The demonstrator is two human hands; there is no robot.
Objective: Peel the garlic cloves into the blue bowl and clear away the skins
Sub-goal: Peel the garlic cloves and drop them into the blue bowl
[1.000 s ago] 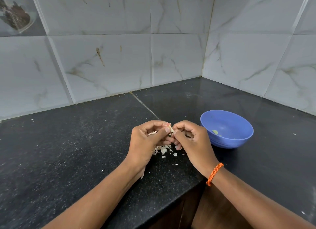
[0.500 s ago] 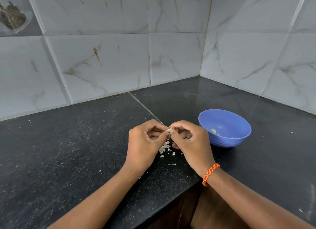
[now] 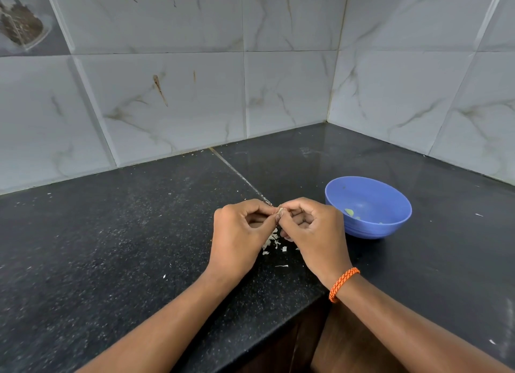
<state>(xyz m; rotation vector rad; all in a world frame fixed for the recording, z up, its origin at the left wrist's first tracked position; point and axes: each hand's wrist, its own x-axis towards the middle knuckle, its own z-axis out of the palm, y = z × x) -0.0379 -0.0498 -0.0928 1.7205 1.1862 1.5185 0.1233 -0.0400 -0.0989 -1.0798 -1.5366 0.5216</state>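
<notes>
A small pale garlic clove (image 3: 280,211) is pinched between the fingertips of both hands above the black counter. My left hand (image 3: 241,232) holds it from the left with thumb and forefinger; my right hand (image 3: 312,227), with an orange cord at the wrist, pinches it from the right. Most of the clove is hidden by the fingers. Just below the hands, a little heap of white garlic skins (image 3: 274,240) lies on the counter. The blue bowl (image 3: 390,227) stands to the right of my right hand, with a few pale peeled bits (image 3: 349,212) inside.
The black speckled counter (image 3: 125,233) runs into a tiled corner; its front edge (image 3: 278,328) cuts in under my forearms. Stray skin flecks (image 3: 282,266) lie near the heap and further right. A wall decoration (image 3: 21,24) shows at the top left.
Both hands have stayed together over the skin heap, fingers shifting slightly on the clove. The heap of skins below looks much the same.
</notes>
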